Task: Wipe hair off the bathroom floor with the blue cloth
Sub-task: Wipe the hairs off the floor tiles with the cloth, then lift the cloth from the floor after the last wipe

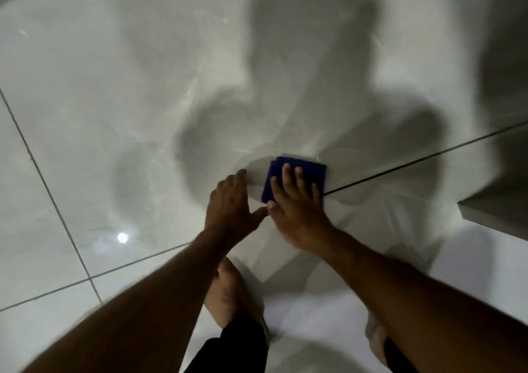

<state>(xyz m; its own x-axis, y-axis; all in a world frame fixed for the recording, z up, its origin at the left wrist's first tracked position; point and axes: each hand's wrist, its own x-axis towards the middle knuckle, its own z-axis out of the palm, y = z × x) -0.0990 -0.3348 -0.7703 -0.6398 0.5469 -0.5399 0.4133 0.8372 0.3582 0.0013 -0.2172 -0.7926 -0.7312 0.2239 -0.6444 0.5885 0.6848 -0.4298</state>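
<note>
Blue cloth (297, 177) lies folded on the pale tiled floor (85, 150), and we press our right hand (297, 210) flat on it, fingers spread. At its nine o'clock, our left hand (231, 207) rests open on the tile, grasping nothing; no hair is discernible.

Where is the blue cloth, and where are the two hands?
blue cloth (307, 168): head view, on its bare far part, past the fingers.
right hand (297, 212): head view, on its back, pressing the cloth.
left hand (230, 205): head view, on its back.
</note>
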